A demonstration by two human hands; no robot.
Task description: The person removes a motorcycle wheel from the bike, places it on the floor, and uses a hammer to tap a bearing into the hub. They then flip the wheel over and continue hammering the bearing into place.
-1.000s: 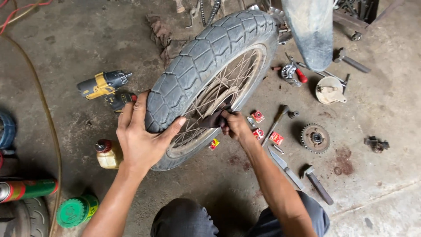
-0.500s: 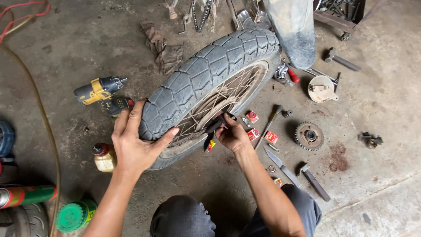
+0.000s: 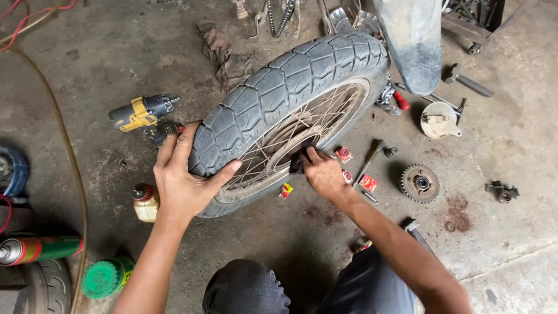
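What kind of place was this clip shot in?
Probably a motorcycle repair shop: a spoked wheel stands on a stained concrete floor, with a cordless drill and a loose sprocket nearby.

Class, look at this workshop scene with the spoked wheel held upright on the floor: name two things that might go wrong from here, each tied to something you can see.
1. The black spoked motorcycle wheel stands on edge, steadied only by the left hand on its tread; it might tip or roll.
2. The right hand reaches between the thin metal spokes near the hub; if the wheel turned, fingers might get pinched.
3. Small red boxes and a toothed metal sprocket lie loose nearby; they might be knocked or knelt on.
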